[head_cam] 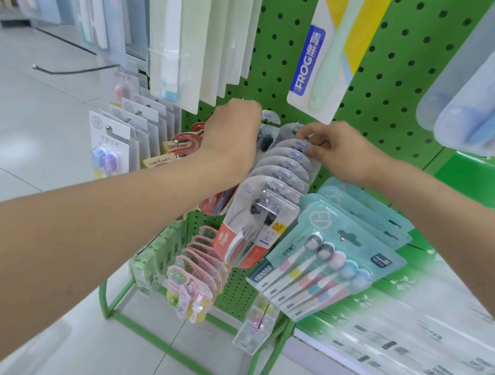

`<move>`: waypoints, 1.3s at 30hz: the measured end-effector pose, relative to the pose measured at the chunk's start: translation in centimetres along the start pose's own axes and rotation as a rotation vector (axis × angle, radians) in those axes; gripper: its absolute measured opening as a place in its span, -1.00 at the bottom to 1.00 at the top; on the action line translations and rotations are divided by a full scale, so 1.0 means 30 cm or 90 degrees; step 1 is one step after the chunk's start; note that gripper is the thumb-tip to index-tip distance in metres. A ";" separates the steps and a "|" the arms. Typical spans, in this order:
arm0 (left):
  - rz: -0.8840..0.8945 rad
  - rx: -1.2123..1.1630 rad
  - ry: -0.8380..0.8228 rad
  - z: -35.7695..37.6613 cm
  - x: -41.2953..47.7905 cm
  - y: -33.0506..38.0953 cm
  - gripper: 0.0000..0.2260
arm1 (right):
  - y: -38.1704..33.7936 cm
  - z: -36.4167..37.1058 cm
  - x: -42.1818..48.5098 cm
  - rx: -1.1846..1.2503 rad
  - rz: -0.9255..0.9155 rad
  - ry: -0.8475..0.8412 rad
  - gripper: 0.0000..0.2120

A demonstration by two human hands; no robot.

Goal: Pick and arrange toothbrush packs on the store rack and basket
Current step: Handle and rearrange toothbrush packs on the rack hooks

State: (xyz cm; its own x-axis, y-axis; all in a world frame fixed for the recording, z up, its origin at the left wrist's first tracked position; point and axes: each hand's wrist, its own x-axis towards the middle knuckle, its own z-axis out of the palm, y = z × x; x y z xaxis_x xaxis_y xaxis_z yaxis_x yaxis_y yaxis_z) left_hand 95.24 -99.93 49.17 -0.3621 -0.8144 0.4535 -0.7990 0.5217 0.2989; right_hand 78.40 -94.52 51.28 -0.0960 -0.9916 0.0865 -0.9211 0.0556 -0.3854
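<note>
Right hand [332, 155] pinched a rear Colgate pack [298, 146] on the green pegboard rack [396, 81]. Left hand [232, 133] reached alongside, its grip hidden behind the knuckles, so its state was unclear. Teal toothbrush packs [324, 264] crowded just beside.

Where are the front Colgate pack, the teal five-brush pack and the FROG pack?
front Colgate pack [226, 241]: head view, red lower card.
teal five-brush pack [329, 225]: head view, upper card.
FROG pack [307, 62]: head view, blue label.

glossy clear plastic toothbrush packs [259, 218] hang on a matt green perforated metal rack [398, 65]
</note>
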 end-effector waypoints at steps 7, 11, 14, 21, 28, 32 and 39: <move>-0.046 -0.118 -0.002 0.064 0.050 -0.032 -0.67 | 0.002 0.005 -0.003 0.025 -0.026 0.004 -0.84; -0.055 -0.210 -0.054 0.092 0.097 -0.049 -0.80 | 0.008 0.016 -0.015 0.073 -0.025 0.019 -0.87; -0.041 -0.229 -0.093 0.099 0.114 -0.057 -0.88 | 0.014 0.023 -0.019 0.090 -0.020 0.031 -0.87; 0.019 -0.100 -0.169 0.079 0.140 -0.046 -0.80 | 0.013 0.035 -0.018 0.120 0.004 0.047 -0.89; 0.022 -0.073 -0.202 0.073 0.151 -0.038 -0.79 | 0.019 0.027 -0.016 0.164 0.013 0.031 -0.89; 0.024 -0.062 -0.223 0.063 0.162 -0.032 -0.79 | 0.024 0.023 -0.005 0.174 0.024 0.003 -0.87; 0.095 -0.014 -0.234 0.043 0.187 -0.008 -0.60 | 0.028 0.017 0.005 0.195 0.025 -0.005 -0.89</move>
State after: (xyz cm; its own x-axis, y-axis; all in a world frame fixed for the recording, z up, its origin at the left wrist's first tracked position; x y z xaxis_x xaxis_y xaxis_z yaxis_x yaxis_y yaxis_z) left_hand 92.78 -104.95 50.57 -0.6246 -0.7637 0.1631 -0.7153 0.6433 0.2729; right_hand 77.82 -94.67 50.50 -0.1247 -0.9904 0.0594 -0.7600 0.0569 -0.6475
